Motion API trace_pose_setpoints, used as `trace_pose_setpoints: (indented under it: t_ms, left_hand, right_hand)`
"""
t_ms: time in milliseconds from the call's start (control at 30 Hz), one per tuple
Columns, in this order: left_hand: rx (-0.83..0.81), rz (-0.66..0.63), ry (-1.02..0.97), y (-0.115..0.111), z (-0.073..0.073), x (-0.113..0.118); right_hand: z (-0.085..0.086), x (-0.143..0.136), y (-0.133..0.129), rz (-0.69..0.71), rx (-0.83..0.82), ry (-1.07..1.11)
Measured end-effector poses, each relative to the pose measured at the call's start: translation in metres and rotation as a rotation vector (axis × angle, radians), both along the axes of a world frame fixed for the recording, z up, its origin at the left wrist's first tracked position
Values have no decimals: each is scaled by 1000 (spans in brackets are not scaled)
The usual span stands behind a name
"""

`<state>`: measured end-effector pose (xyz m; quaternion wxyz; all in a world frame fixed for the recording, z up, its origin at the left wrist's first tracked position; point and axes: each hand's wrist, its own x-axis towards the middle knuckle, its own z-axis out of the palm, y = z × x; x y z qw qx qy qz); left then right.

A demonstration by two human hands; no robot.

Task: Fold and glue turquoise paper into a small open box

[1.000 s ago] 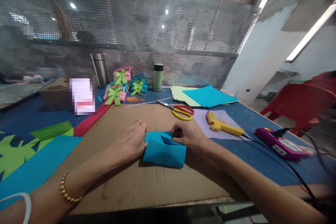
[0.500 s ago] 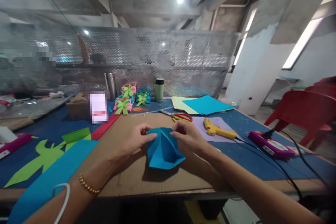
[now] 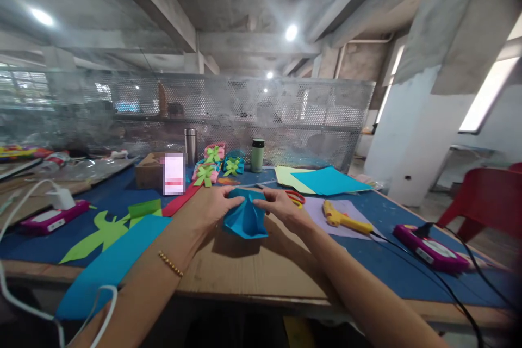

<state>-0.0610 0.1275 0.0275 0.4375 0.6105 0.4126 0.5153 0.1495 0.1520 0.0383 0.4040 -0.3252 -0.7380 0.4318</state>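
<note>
A folded piece of blue paper, shaped like an open pocket with a raised crease in its middle, is held above a brown cardboard sheet. My left hand pinches its upper left edge, thumb on the near side. At the upper right edge my right hand grips it between thumb and fingers. The fingertips behind the paper are hidden. Just beyond my right hand lie scissors with red and yellow handles, partly covered by the hand.
Right of the cardboard, a yellow glue gun lies on purple paper, its cord near a magenta power strip. Blue sheets and a green bottle stand farther back. Left are green paper cutouts, blue paper and a cardboard box.
The view has tilted up and turned left. Both hands still hold the blue paper; its near opening now looks narrower and the right hand covers more of the scissors.
</note>
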Motion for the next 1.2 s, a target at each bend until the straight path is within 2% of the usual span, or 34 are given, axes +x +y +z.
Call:
trace_pose_setpoints:
  t_ms: [100,267,400,667,867,1033,1200]
  left_hand:
    - [-7,-45,14,-6,-6,3]
    - [1,-143,-103,-9,-16,9]
    - [60,-121,-72,-10,-19,16]
    - [44,-76,-95,-8,-19,18]
    - [-108,-174,-217,-22,-16,24]
    - [-102,-173,-130,-19,-17,24]
    - [-153,-112,-118,-14,-22,19]
  right_hand:
    - [-6,0,-7,28,-6,-14]
    - [-6,-2,-15,27,-68,7]
    - [-3,-2,-19,-16,-74,29]
    - [-2,1,-21,13,-57,-51]
    - [-8,-3,-15,-18,-42,-53]
    - [-8,-8,-19,-8,-40,-59]
    - [-5,-7,-27,35,-65,-25]
